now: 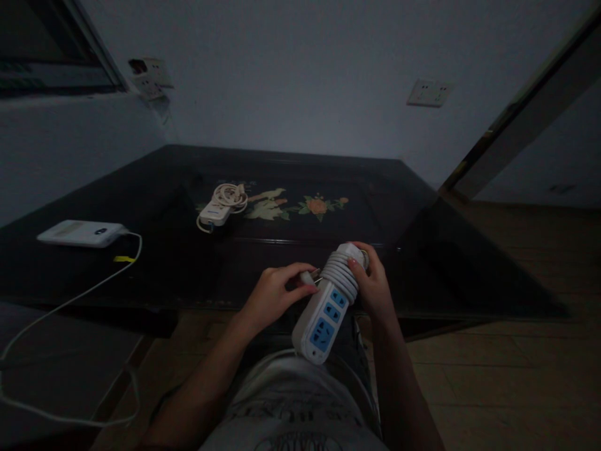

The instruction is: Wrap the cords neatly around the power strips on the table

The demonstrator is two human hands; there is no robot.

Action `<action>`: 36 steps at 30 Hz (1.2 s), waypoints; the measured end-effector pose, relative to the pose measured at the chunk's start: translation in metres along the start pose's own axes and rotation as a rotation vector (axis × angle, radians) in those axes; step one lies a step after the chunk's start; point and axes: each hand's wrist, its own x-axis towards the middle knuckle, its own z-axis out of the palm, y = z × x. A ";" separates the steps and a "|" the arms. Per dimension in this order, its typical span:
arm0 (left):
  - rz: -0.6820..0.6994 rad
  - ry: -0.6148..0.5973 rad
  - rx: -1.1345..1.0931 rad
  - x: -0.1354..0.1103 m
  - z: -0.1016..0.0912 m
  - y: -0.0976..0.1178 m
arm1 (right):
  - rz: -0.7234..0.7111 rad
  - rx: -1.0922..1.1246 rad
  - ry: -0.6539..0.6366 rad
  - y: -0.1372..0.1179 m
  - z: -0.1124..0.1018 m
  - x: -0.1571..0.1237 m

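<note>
A white power strip [312, 326] with blue sockets is held at a slant over the near edge of the dark table. Its grey-white cord [340, 274] is wound in several turns around the upper part. My right hand [373, 285] grips the strip's far end, thumb on the coiled cord. Between the thumb and fingers of my left hand [277, 291] is the cord's white plug [307, 279], its metal prongs pointing at the wound cord.
On the dark table [375, 213] lies a second, smaller white power strip [215, 214] with a coiled cord. A white power bank-like device [81, 233] with a trailing cable [70, 305] lies at left, near a yellow strip [124, 259]. Wall sockets [429, 93] are behind.
</note>
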 end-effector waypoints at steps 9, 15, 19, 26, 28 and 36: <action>-0.022 0.014 -0.024 0.000 0.000 -0.001 | -0.110 -0.081 -0.008 -0.011 -0.001 -0.001; 0.019 -0.009 -0.039 0.001 -0.005 -0.003 | -0.281 -0.114 0.008 -0.015 -0.002 -0.006; 0.045 0.011 -0.109 0.002 -0.004 -0.005 | -0.291 -0.109 0.050 -0.015 -0.001 -0.007; -0.061 0.009 -0.161 0.017 0.016 -0.018 | -0.118 -0.117 0.107 -0.004 0.003 0.005; -0.083 -0.053 -0.203 0.024 0.021 -0.021 | -0.072 -0.125 0.100 0.002 0.000 0.013; -0.029 -0.235 -0.118 0.065 0.042 -0.027 | 0.050 -0.175 -0.123 0.030 -0.034 0.068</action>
